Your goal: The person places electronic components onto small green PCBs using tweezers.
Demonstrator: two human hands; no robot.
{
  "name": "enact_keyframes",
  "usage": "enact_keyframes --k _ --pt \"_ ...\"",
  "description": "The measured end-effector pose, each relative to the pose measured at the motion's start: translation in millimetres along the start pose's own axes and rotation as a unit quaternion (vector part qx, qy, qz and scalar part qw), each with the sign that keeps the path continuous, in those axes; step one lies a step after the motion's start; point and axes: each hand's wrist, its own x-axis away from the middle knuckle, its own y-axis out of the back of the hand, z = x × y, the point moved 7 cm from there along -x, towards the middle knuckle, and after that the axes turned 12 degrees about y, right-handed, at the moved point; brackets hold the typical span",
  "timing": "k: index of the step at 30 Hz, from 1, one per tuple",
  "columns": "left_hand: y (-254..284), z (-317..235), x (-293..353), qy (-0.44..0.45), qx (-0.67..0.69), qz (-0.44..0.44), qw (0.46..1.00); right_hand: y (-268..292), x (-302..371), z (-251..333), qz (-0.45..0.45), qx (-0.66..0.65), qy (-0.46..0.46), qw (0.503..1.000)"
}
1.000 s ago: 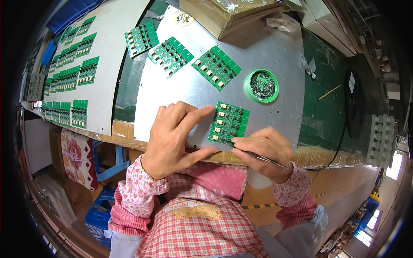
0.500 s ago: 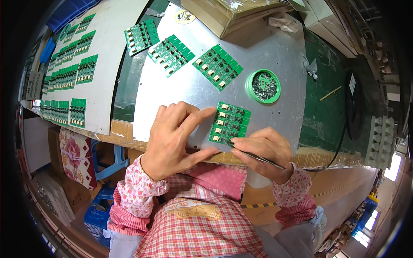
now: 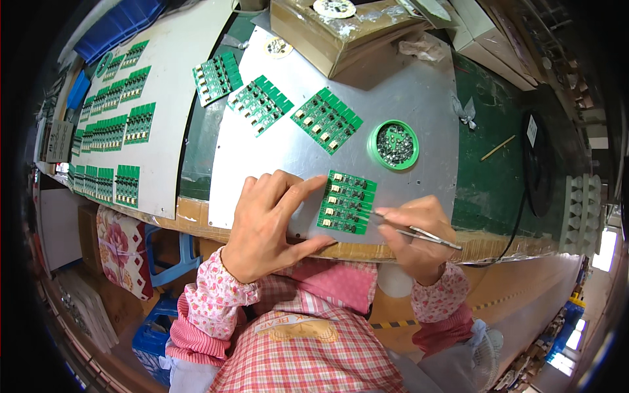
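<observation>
A green circuit board (image 3: pixel 347 204) with rows of small pale and black parts lies on the metal sheet in front of me. My left hand (image 3: pixel 268 226) brackets its left side, index fingertip at the upper corner and thumb at the lower corner, holding it in place. Just right of the board, my right hand (image 3: pixel 419 232) grips metal tweezers (image 3: pixel 436 240); their tips are blurred. Beyond that hand stands a round green dish (image 3: pixel 395 145) of tiny dark and metallic parts. Another circuit board (image 3: pixel 326 120) lies farther back.
More boards (image 3: pixel 261 105) lie at the back left, and several rows of them fill a pale panel (image 3: pixel 164 154). A cardboard box (image 3: pixel 347 39) stands at the back. On the right are a thin stick (image 3: pixel 498 148) and a black reel (image 3: pixel 538 164).
My right hand has drawn the tweezers off the board's lower edge to its right. My left hand stays at the board. The whole view has shifted slightly downward.
</observation>
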Motion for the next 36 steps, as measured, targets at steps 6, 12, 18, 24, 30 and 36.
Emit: enact_keyframes --k 6,12,18,24,30,36 --pt "-0.8 -4.0 -5.7 -0.009 -0.024 0.025 0.999 14.8 18.5 -20.5 -0.152 -0.003 -0.084 0.985" --pt "-5.7 -9.4 -15.3 -0.047 -0.054 0.067 0.995 21.8 17.7 -20.9 -0.199 0.018 -0.083 0.976" --pt "-8.4 -11.9 -18.8 -0.063 -0.056 0.066 0.994 24.2 25.8 -26.2 -0.235 0.010 -0.117 0.965" --pt "-5.1 -9.4 -10.1 -0.073 -0.040 0.051 0.995 22.7 23.4 -28.5 -0.233 0.050 -0.126 0.963" --pt "-8.0 -5.7 3.1 -0.071 -0.050 0.044 0.995 23.2 21.8 -31.2 -0.246 0.053 -0.126 0.960" --pt "-8.6 -10.7 5.8 -0.079 -0.067 0.014 0.995 24.5 26.0 -38.3 -0.263 0.036 -0.135 0.954"
